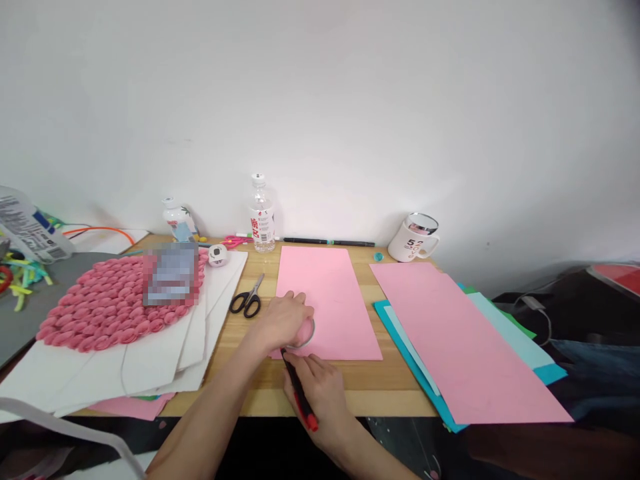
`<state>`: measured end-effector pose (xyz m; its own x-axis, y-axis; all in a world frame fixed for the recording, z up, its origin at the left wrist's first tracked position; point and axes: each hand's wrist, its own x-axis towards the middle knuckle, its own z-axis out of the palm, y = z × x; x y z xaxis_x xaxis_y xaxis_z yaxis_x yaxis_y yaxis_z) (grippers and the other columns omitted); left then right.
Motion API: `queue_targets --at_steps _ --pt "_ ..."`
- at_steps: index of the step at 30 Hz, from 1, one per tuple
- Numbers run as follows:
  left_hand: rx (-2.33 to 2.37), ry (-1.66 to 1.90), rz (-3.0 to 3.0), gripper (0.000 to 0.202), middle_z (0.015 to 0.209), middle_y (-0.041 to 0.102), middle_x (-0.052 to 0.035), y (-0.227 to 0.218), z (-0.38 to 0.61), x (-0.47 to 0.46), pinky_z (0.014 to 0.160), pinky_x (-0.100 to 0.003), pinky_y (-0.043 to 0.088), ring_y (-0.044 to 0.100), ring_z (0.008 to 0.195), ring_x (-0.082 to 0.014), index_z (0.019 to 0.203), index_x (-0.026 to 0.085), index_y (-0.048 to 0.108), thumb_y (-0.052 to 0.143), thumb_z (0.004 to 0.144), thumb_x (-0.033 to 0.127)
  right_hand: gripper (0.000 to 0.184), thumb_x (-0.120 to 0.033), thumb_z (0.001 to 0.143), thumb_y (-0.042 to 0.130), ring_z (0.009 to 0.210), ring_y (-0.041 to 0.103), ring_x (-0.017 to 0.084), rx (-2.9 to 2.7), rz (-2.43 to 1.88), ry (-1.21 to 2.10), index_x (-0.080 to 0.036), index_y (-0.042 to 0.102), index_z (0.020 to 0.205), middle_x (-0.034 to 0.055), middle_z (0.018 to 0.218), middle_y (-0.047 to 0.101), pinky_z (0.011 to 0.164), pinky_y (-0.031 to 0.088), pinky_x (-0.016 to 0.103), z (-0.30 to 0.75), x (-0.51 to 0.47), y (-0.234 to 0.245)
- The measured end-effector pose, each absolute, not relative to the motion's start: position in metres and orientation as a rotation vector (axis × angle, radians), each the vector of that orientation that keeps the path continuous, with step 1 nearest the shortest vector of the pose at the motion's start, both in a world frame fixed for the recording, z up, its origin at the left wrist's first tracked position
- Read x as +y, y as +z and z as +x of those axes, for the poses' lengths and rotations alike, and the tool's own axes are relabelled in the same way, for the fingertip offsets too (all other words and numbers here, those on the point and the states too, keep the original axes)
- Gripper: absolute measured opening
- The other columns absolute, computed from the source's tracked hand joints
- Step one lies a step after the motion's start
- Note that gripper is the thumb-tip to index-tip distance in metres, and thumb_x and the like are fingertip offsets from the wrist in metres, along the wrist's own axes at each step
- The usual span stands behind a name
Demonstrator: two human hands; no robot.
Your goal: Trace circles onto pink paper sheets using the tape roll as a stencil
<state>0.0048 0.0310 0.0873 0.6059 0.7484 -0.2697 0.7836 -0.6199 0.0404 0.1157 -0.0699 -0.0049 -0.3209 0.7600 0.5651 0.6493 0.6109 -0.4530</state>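
A pink sheet of paper (330,287) lies upright before me on the wooden table. At its lower left, my left hand (286,320) holds down a small round disc (307,335) with a thin greyish rim; pink shows inside the rim, and the fingers cover much of it. My right hand (320,393) grips a black marker (296,385) with a red end, its tip by the lower edge of the disc. Whatever mark lies under the tip is too small to make out. Black-handled scissors (247,301) rest left of the sheet.
Pink rolled-paper flowers (120,300) and a blurred flat object (173,273) sit on white sheets (150,363) at left. A water bottle (263,217), black pens (327,242) and a mug (414,238) line the wall. Coloured paper (465,340) overhangs the right edge.
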Motion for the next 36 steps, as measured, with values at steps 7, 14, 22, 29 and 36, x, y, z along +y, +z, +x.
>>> queue_targets --at_steps 7,14,22,29,36 --pt "1.288 -0.356 2.667 0.022 0.101 0.058 -0.0078 0.092 0.006 0.029 0.067 -0.034 0.049 0.057 0.091 -0.0250 0.093 0.021 0.064 0.059 0.072 0.019 0.027 -0.014 0.085 0.051 0.074 0.066 0.020 -2.003 -1.127 0.458 -0.021 0.060 0.110 0.0067 0.087 0.070 0.067 0.053 0.030 0.146 -0.082 0.009" --pt "1.309 -0.315 2.668 0.018 0.103 0.057 -0.0089 0.089 0.006 0.024 0.071 -0.037 0.049 0.054 0.094 -0.0256 0.095 0.020 0.063 0.053 0.080 0.019 0.020 -0.037 0.082 0.062 0.068 0.067 0.018 -1.433 -1.292 0.831 -0.018 0.065 0.083 0.0061 0.076 0.071 0.060 0.056 0.028 0.185 -0.054 0.020" --pt "1.359 -0.379 2.651 0.030 0.108 0.056 -0.0145 0.092 0.015 0.005 0.077 -0.038 0.048 0.052 0.098 -0.0269 0.100 0.014 0.061 0.044 0.079 0.001 0.041 -0.050 0.073 0.070 0.078 0.071 0.021 -1.220 -1.133 1.113 -0.015 0.065 0.094 0.0074 0.085 0.072 0.077 0.060 0.040 0.184 0.035 0.055" --pt "1.415 -0.417 2.621 0.040 0.121 0.056 -0.0223 0.090 0.023 -0.007 0.089 -0.044 0.047 0.053 0.111 -0.0310 0.114 0.006 0.055 0.039 0.079 -0.004 0.018 -0.027 0.075 0.069 0.078 0.069 0.018 -1.746 -0.866 1.372 -0.018 0.062 0.089 0.0027 0.082 0.072 0.075 0.057 0.033 0.118 0.075 0.063" --pt "1.495 -0.328 2.618 0.046 0.120 0.060 -0.0209 0.073 0.024 -0.008 0.089 -0.049 0.048 0.055 0.115 -0.0350 0.121 0.009 0.052 0.040 0.078 0.001 0.011 -0.010 0.074 0.066 0.062 0.064 0.013 -2.367 -0.652 1.456 -0.020 0.063 0.075 -0.0059 0.065 0.066 0.059 0.049 0.023 0.090 0.078 0.075"
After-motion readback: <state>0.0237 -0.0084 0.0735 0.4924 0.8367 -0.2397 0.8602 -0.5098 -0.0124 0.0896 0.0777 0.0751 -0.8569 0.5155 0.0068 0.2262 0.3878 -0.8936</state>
